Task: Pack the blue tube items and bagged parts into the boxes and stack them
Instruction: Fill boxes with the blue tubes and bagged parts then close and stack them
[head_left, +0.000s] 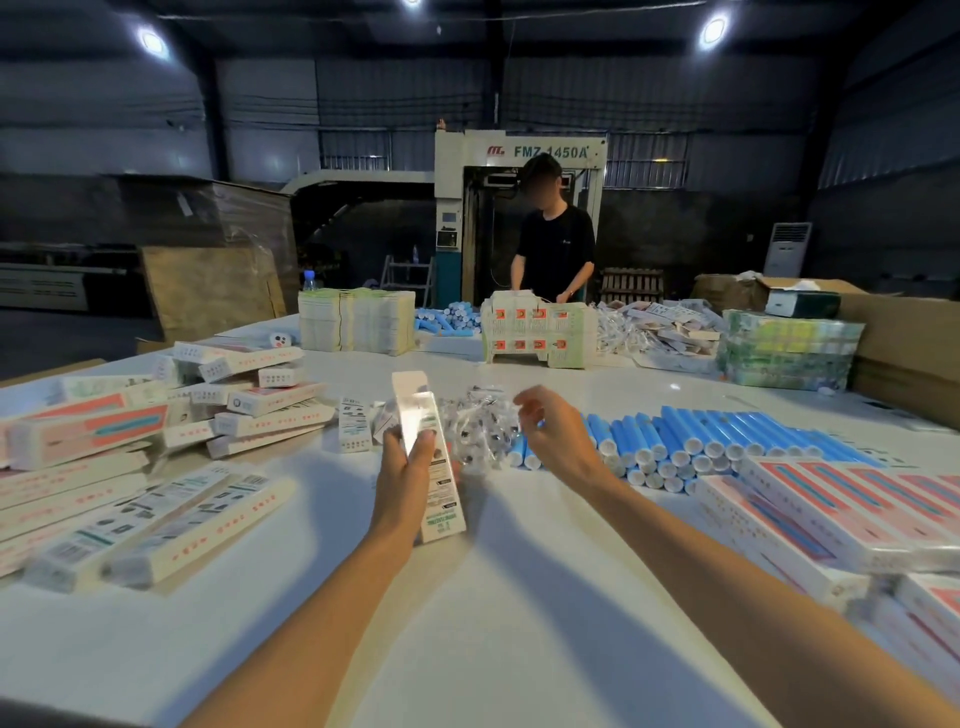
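big white table (519, 634) in a dim warehouse, three ceiling lamps (714, 30) lit, a machine (519, 151) marked fmz-1450a at the back, one other person (556, 249) in a black tee at the table's far side. your left hand (410, 467) is raised off the table, fingers and thumb wrapped round the lower half of one long narrow box (434, 488); it tilts away from you, top flap open. your right hand (550, 431) hovers just right of that, palm down, fingers loosely curled over the bagged parts (475, 434); can't tell if it has one pinched. bagged parts: one clear heap, between your two hands and just beyond, too tangled to count. blue tubes (701, 436): one stacked row, dozens, starting under your right hand and running off to its right. loose pile of boxes (218, 415), well over ten, left of your left hand; neater stack of boxes (831, 509) right of your right hand.
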